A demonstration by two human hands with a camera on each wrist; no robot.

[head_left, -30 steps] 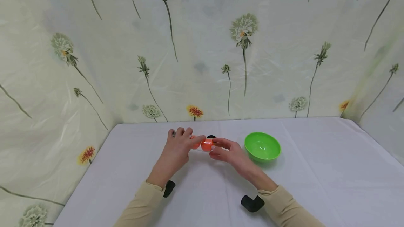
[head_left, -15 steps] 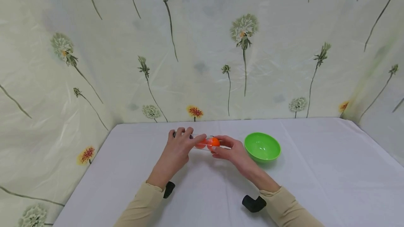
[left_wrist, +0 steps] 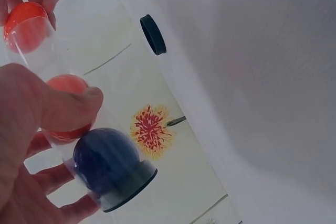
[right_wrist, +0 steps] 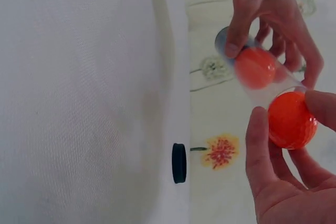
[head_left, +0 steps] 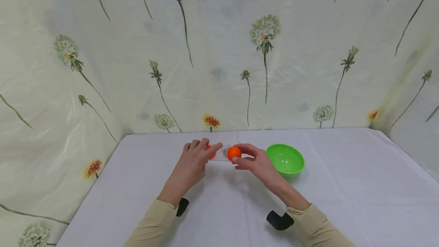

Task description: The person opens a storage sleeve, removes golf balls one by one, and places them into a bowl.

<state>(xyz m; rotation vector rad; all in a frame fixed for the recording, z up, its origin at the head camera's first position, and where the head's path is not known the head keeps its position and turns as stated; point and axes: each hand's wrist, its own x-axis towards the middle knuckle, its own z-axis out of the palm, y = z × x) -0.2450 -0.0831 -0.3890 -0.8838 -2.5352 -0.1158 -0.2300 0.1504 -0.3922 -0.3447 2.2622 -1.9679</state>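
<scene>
My left hand point(head_left: 190, 165) grips a clear plastic tube point(head_left: 220, 157), which lies sideways with its mouth toward the right hand. Inside the tube, in the left wrist view, a second orange ball point(left_wrist: 68, 85) is partly covered by the thumb. Behind it a dark blue ball point(left_wrist: 105, 158) sits against the dark capped end point(left_wrist: 131, 187). At the mouth, my right hand point(head_left: 255, 163) pinches an orange golf ball point(right_wrist: 292, 120) between thumb and fingers; its dimples show in the right wrist view, and its edge overlaps the tube's rim.
A bright green bowl point(head_left: 284, 169) stands just right of the right hand on the white-covered table point(head_left: 343, 201). A loose black cap point(right_wrist: 179, 163) lies on the table beyond the hands. A flower-printed curtain point(head_left: 219, 48) rises behind the table.
The front orange golf ball has slid rightward out to the tube's mouth into the right hand's fingers, and that hand has moved slightly right. The other orange ball now sits farther back left.
</scene>
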